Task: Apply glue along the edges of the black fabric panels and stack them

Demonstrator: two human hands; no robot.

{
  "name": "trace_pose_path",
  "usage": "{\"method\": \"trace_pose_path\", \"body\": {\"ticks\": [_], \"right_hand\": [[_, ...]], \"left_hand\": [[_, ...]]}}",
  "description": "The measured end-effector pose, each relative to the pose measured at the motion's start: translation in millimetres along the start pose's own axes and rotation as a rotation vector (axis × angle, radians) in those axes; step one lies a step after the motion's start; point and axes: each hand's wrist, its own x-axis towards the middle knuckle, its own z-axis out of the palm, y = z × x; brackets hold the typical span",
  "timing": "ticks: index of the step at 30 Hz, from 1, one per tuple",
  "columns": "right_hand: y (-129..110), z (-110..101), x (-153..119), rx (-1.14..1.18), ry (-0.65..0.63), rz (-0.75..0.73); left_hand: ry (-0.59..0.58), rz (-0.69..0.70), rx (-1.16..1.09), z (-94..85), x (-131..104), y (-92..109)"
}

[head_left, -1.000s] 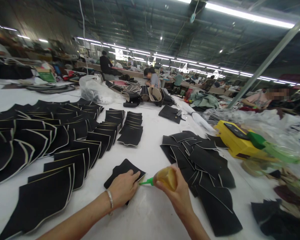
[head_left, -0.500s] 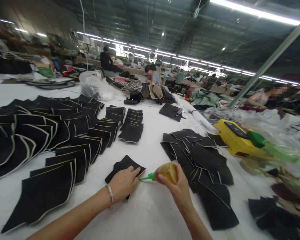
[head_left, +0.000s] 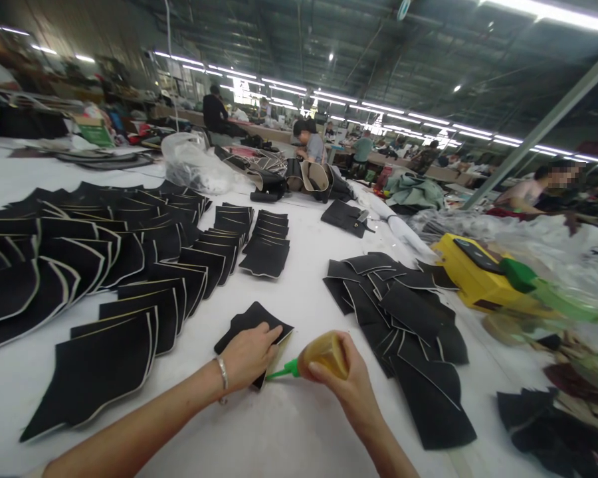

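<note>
A black piece [head_left: 246,318] with a pale edge lies on the white table [head_left: 299,418]. My left hand [head_left: 252,358] rests on it, fingers spread and pressing near its right corner. In my right hand [head_left: 341,372] is a bottle [head_left: 323,357] of amber liquid, tilted to the left. Its green nozzle [head_left: 283,370] points at the lower right edge of the black piece, the tip touching or very close to it.
Overlapping rows of black pieces [head_left: 104,358] cover the left side. A loose pile [head_left: 413,318] lies at the right, beside a yellow box [head_left: 471,275]. Plastic bags [head_left: 192,159] and dark bags [head_left: 313,176] sit further back. People work beyond.
The bottle's nozzle has moved down and left along the black piece's edge, and the bottle is tilted more. The view has shifted slightly.
</note>
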Motion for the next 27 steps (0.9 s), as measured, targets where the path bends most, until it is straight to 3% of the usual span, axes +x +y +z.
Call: {"method": "trace_pose_path", "body": {"ticks": [2,7,13,18,24,27], "right_hand": [[0,0,-2,0.034,-0.051,0.006],[1,-2,-2,-0.035,0.009,-0.015],[2,-6,0,0.0,-0.119,-0.038],[1,-16,6,-0.053,-0.034,-0.07],[7,-21,11,0.142,-0.021,0.015],[13,-18,13,0.175,0.057,0.019]], "left_hand": [[0.004,0.007,0.012,0.4,0,0],[0.015,0.029,0.046,1.4,0,0],[0.012,0.038,0.059,2.7,-2,0],[0.016,0.057,0.085,5.4,0,-2],[0.026,0.055,0.078,6.9,1,-3],[0.026,0.06,0.073,6.7,1,-3]]}}
